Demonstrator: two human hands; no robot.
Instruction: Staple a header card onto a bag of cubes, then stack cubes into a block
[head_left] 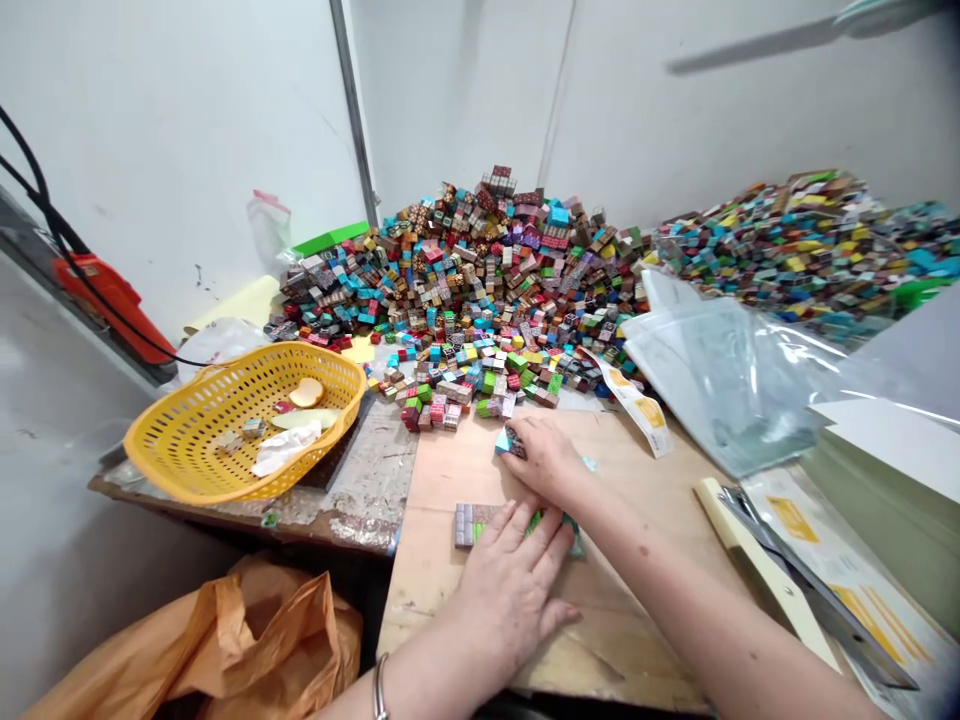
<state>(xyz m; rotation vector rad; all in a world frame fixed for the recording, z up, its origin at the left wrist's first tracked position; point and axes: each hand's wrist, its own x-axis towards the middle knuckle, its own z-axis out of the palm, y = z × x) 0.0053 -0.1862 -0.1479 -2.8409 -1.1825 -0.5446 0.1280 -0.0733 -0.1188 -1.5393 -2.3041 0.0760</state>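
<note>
My left hand (510,590) lies palm down with its fingers stretched over a flat row of small patterned blocks (466,526). Grey, brown and green faces of the row show around those fingers; the rest is covered. Just beyond it, my right hand (546,458) has its fingers curled round a small block with a light blue face (503,441), low over the wooden board (427,590). How many pieces are in that grip is hidden. A tiny pale blue piece (589,464) shows beside the right wrist.
A big heap of patterned blocks (480,270) rises behind the board, with a second heap (795,250) at right. A yellow basket (172,470) holds scraps. Plastic bags (720,370) and a cream-handled cutter (765,570) lie right. An orange bag (247,640) sits below left.
</note>
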